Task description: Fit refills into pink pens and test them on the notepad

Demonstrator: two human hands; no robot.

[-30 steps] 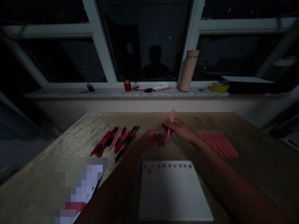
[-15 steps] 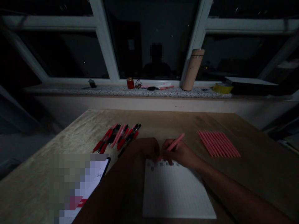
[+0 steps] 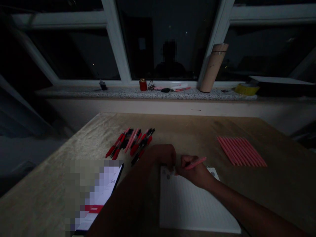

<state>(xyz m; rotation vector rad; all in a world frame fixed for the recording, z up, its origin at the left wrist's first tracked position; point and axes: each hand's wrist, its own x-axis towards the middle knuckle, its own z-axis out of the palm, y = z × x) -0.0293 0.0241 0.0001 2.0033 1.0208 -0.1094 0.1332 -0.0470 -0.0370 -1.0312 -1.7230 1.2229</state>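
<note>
Dim tabletop (image 3: pixel 192 133), pink pen (image 3: pixel 198 162) pinched between right fingers (image 3: pixel 184 161) over notepad (image 3: pixel 195 207), left fingers (image 3: pixel 171 159) unclear.

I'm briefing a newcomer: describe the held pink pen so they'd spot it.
On the broad beige table lies a white lined notepad. Over its top edge, a right hand holds the slim pink pen. Being held sets it apart from the neat row of pink pens at right.

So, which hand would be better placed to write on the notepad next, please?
Probably the right hand: it holds a pink pen over the notepad, while the left hand is curled near its top edge.
</note>
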